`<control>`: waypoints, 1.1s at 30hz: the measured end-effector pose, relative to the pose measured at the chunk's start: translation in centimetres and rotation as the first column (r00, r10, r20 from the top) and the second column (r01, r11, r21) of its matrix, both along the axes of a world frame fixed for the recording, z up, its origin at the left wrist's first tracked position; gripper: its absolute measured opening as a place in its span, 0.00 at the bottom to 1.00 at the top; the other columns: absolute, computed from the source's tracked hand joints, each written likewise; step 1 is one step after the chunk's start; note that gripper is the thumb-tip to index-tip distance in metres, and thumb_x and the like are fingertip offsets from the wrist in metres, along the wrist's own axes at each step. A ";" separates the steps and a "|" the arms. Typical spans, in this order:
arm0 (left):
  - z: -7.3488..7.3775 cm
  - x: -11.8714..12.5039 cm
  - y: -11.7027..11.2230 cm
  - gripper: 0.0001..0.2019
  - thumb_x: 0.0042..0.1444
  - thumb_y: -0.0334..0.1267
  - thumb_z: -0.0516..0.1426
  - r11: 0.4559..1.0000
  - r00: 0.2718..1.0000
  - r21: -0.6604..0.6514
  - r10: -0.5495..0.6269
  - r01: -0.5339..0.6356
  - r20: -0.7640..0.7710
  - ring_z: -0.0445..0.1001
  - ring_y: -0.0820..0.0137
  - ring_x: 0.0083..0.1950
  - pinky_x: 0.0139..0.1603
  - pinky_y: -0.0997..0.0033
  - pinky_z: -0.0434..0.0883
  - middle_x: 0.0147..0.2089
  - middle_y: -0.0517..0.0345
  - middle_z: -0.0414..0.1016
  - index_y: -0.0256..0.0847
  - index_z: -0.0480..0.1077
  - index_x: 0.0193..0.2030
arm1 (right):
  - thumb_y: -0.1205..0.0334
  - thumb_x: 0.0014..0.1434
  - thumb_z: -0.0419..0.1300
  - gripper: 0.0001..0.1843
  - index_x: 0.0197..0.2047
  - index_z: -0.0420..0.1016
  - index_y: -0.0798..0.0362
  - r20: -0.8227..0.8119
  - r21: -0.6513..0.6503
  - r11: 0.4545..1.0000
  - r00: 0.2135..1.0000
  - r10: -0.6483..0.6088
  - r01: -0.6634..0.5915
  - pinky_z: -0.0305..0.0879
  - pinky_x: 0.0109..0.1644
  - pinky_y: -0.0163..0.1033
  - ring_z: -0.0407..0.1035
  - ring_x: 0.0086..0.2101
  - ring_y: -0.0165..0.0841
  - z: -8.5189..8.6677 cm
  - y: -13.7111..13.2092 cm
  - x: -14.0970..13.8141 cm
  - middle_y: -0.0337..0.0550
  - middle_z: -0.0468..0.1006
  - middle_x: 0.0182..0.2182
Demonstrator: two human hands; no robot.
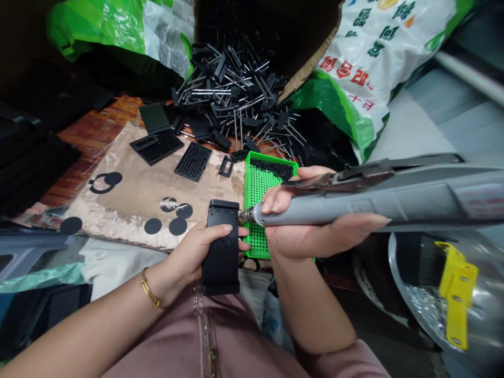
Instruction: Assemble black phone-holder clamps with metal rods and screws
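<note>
My left hand [197,252] is shut around a black plastic rectangular part [221,257], holding it upright against my lap. My right hand [303,223] grips a grey rotary hand tool [334,205], and its small metal bit [246,215] reaches the top end of the black part. A pair of rusty pliers [338,179] lies along the tool, held in the same hand. Behind both hands sits a green perforated tray [255,205], partly hidden by my right hand.
A heap of black parts with metal pins [236,94] spills from a cardboard box [311,52] onto a stained cardboard sheet [134,194] bearing black plates and discs. A metal bowl [417,294] holding a yellow bracket [457,294] stands at right. Woven bags surround the area.
</note>
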State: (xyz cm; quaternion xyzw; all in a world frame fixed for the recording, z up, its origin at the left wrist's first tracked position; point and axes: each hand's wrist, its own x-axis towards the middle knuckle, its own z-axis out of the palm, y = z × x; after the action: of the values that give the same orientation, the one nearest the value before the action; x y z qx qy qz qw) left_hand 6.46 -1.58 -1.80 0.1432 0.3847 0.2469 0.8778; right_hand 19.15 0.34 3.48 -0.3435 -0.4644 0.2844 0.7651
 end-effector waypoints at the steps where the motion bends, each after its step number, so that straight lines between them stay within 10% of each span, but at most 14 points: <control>1: -0.1 0.0 0.0 0.16 0.52 0.36 0.58 1.000 1.000 0.007 -0.001 0.001 0.002 0.78 0.62 0.29 0.31 0.66 0.73 0.34 0.39 0.80 0.27 0.74 0.45 | 0.32 0.53 0.49 0.28 0.37 0.72 0.48 0.003 0.003 1.000 1.000 0.007 -0.007 0.58 0.14 0.35 0.59 0.14 0.29 0.0 0.0 0.0 0.33 0.65 0.16; 20: -0.3 -0.3 -0.6 0.11 0.52 0.36 0.60 0.995 0.999 0.095 0.034 -0.033 -0.003 0.77 0.65 0.31 0.35 0.65 0.74 0.35 0.46 0.80 0.33 0.76 0.41 | 0.32 0.51 0.53 0.27 0.27 0.71 0.49 0.095 0.022 0.986 0.982 0.165 -0.167 0.55 0.11 0.36 0.59 0.12 0.30 0.6 0.3 0.4 0.34 0.65 0.12; 33: 0.2 -0.8 0.4 0.15 0.55 0.34 0.55 0.998 0.998 0.005 0.060 -0.060 0.029 0.79 0.59 0.38 0.40 0.62 0.76 0.40 0.42 0.80 0.33 0.74 0.48 | 0.33 0.55 0.47 0.29 0.35 0.74 0.48 0.080 0.084 0.977 0.976 -0.204 0.197 0.55 0.13 0.36 0.58 0.12 0.30 2.1 -1.0 4.6 0.33 0.64 0.13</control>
State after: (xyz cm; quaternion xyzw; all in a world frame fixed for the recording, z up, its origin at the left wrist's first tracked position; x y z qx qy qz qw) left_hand 5.63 -1.22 -1.63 0.1307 0.3754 0.2765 0.8749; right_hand 23.79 -0.65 5.60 -0.3717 -0.4711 0.1724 0.7812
